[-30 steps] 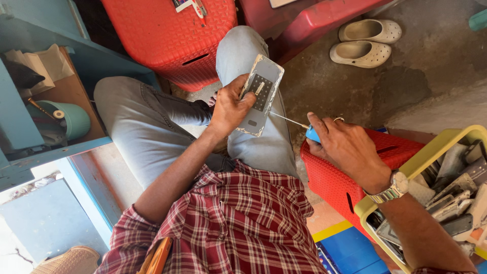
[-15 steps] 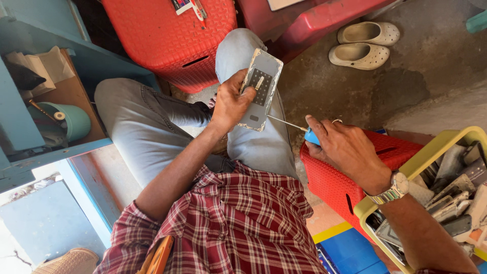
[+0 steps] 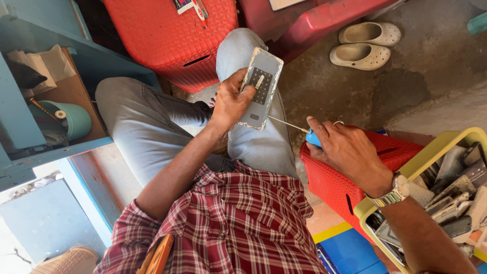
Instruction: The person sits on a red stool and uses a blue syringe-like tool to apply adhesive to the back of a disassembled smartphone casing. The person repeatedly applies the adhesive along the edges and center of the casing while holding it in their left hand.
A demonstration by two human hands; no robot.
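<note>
Head view shows a grey phone frame (image 3: pixel 258 89) with chipped white edges, held upright above the person's knee. Its dark inner panel faces the camera. The left hand (image 3: pixel 231 101) is wrapped around the frame's left edge, fingers curled over it and thumb on the back. The right hand (image 3: pixel 347 152) is closed around the blue handle of a thin screwdriver (image 3: pixel 291 125), whose metal shaft reaches across to the lower right corner of the frame and touches it there. A metal wristwatch (image 3: pixel 395 192) sits on the right wrist. Under the right hand stands a red plastic stool (image 3: pixel 345 187), and beside it a yellow basket (image 3: pixel 421 162) is filled with old phones and parts. The person wears grey trousers (image 3: pixel 147 132) and a red checked shirt (image 3: pixel 233 223). A second red stool (image 3: pixel 172 40) stands beyond the knees, a pair of pale clogs (image 3: pixel 362 43) lies on the concrete floor (image 3: pixel 431 86), and a blue shelf (image 3: pixel 45 106) on the left holds a green roll.
</note>
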